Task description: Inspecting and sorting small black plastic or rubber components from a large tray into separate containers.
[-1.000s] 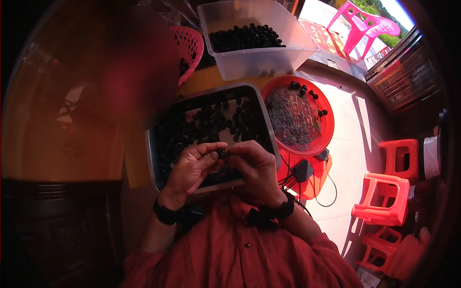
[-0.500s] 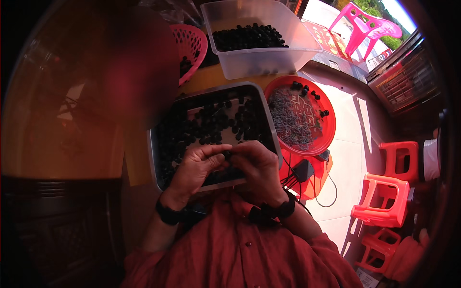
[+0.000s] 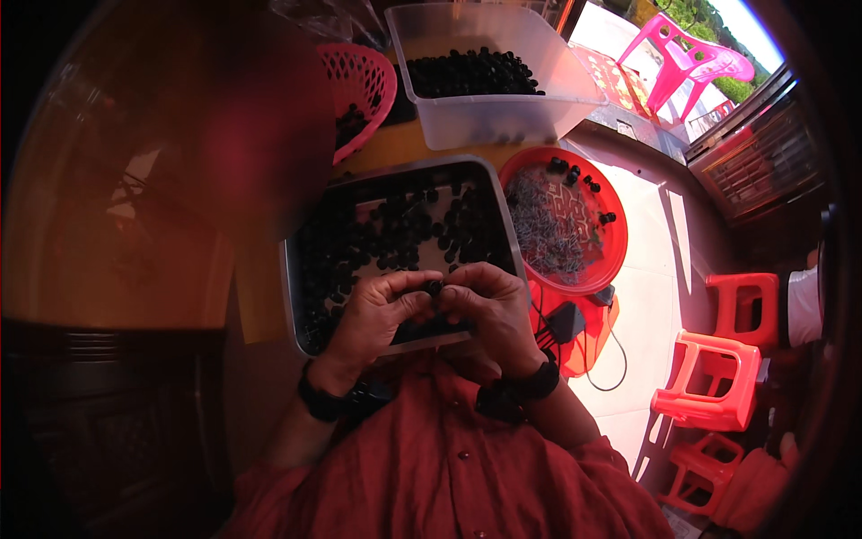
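Pinching a small black piece (image 3: pixel 435 287) in the left hand (image 3: pixel 371 313), over the tray (image 3: pixel 422 345) toward its near edge, beside the right hand (image 3: pixel 499 311) with its grip too hidden to tell, so liable, through slack pressure, to drop it among loose black discs (image 3: pixel 460 218)

We look across a pale tiled floor (image 3: pixel 642 283), where strong sunlight falls in bright patches cut by thin, dark shadows. At the upper right, we see an opening to the outdoors with a stone-like threshold (image 3: pixel 633 128), a red-and-gold patterned mat (image 3: pixel 613 75), a pink plastic chair (image 3: pixel 711 63), greenery (image 3: pixel 738 88) and a bright sky. Dark lattice woodwork (image 3: pixel 754 171) stands beside it. Along our right, three red plastic stools sit near one another (image 3: pixel 745 386). To our left, a glossy brown top (image 3: pixel 135 242) catches reflections, and dark carved woodwork (image 3: pixel 117 422) sinks into deep shade
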A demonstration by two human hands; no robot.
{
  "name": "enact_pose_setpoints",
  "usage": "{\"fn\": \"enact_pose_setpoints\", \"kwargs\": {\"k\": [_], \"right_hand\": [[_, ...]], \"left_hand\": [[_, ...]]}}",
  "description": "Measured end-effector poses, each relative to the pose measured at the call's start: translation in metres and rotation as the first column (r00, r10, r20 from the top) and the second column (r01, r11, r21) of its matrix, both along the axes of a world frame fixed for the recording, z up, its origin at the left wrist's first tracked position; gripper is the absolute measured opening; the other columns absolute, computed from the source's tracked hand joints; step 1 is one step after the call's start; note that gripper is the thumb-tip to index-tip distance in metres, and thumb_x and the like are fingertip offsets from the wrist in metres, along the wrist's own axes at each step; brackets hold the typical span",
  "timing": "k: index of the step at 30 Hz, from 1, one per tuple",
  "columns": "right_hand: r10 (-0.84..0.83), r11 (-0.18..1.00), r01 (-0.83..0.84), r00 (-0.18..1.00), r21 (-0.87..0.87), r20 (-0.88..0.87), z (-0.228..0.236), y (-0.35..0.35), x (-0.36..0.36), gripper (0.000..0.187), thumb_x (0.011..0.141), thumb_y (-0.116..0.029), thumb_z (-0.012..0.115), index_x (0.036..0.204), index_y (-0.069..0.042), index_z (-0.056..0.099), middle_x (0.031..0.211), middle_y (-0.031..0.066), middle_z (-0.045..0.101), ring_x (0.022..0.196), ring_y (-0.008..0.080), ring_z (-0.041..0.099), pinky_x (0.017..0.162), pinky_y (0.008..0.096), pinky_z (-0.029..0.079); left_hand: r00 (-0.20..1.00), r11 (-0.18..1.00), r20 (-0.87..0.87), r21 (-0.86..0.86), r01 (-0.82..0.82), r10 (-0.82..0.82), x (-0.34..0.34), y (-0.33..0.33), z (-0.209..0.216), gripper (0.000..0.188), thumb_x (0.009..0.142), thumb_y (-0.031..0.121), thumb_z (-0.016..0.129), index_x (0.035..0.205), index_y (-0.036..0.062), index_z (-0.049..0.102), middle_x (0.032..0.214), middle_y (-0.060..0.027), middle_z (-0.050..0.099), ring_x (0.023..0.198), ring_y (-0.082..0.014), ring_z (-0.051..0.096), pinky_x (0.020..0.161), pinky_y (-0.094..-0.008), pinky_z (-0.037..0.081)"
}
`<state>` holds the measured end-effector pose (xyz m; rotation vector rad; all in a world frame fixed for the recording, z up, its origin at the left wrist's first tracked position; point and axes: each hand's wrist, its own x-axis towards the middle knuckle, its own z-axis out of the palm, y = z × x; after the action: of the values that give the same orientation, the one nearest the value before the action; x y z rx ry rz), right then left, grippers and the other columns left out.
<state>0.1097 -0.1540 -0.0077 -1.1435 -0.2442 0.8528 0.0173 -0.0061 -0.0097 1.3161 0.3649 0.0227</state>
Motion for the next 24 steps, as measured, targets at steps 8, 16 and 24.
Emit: {"fn": "enact_pose_setpoints", "kwargs": {"k": [8, 16, 24], "right_hand": [[0.021, 0.999, -0.023, 0.998, -0.039, -0.062, 0.000, 0.002, 0.005, 0.012, 0.085, -0.009, 0.064, 0.095, -0.002, 0.060, 0.083, 0.0037, 0.064, 0.070, 0.0063, 0.057, 0.061, 0.0203, 0.046], [0.073, 0.997, -0.073, 0.976, 0.008, -0.203, -0.006, -0.001, 0.010, 0.008, 0.089, -0.008, 0.059, 0.096, -0.004, 0.058, 0.086, 0.0036, 0.062, 0.074, 0.0105, 0.060, 0.062, 0.0220, 0.049], [0.111, 0.987, -0.057, 0.920, 0.153, -0.375, -0.010, 0.000, 0.012, 0.010, 0.089, -0.013, 0.060, 0.095, -0.005, 0.057, 0.087, 0.0014, 0.060, 0.082, 0.0100, 0.059, 0.070, 0.0229, 0.047]], "left_hand": [[0.998, 0.999, 0.051, -0.038, -0.029, 0.031, 0.001, 0.001, -0.006, 0.026, 0.089, 0.005, 0.057, 0.114, 0.0017, 0.060, 0.094, -0.0020, 0.065, 0.077, -0.0048, 0.057, 0.070, -0.0190, 0.048], [0.993, 0.997, 0.118, 0.067, -0.039, 0.030, 0.010, -0.001, 0.004, 0.026, 0.084, -0.003, 0.057, 0.108, 0.0012, 0.064, 0.086, 0.0011, 0.054, 0.080, -0.0070, 0.054, 0.073, -0.0205, 0.045], [0.980, 0.942, 0.196, 0.323, -0.093, 0.030, 0.013, -0.004, 0.000, 0.026, 0.082, -0.001, 0.061, 0.107, 0.0044, 0.066, 0.086, 0.0017, 0.053, 0.085, -0.0080, 0.052, 0.078, -0.0221, 0.044]]}}
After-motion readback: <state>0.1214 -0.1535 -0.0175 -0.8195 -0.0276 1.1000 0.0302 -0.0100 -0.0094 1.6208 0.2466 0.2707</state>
